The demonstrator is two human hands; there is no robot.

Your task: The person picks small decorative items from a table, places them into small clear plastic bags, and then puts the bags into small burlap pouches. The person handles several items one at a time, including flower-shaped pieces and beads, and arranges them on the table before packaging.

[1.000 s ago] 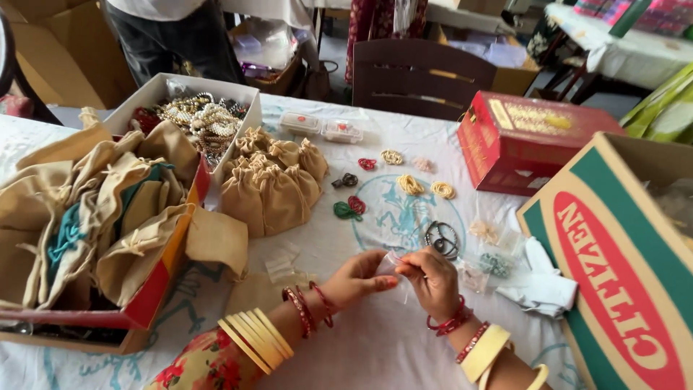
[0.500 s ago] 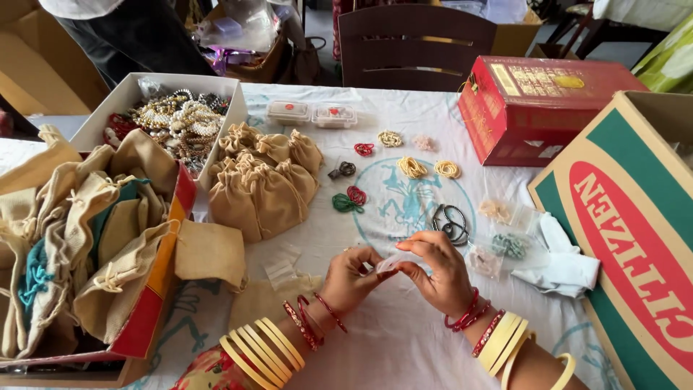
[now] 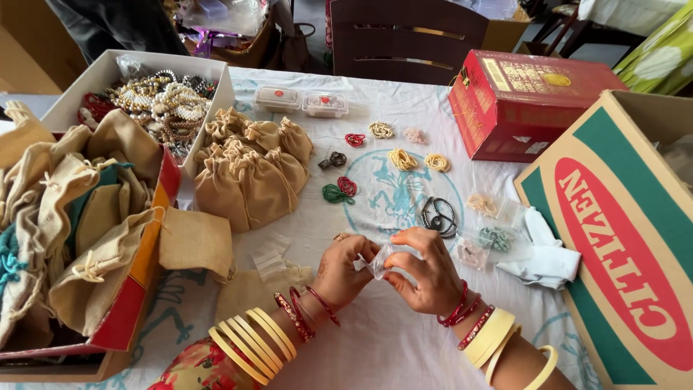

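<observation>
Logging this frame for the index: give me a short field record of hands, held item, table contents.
left hand: pinches one side of a clear pouch
right hand: pinches the pouch's other side
wrists: yellow and red bangles on both
table: white printed cloth
ahead of hands: black rings, small bead coils
left: tan cloth bags, box of jewellery
right: red box, big carton

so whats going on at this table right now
A person sits at a white cloth-covered table and holds a small clear plastic pouch between the left hand and the right hand, fingers pinching its edges. Small sets of coloured bangles lie spread out ahead of the hands, beside a pile of tied burlap pouches. A white box of jewellery sits at the far left, a red box at the far right.
</observation>
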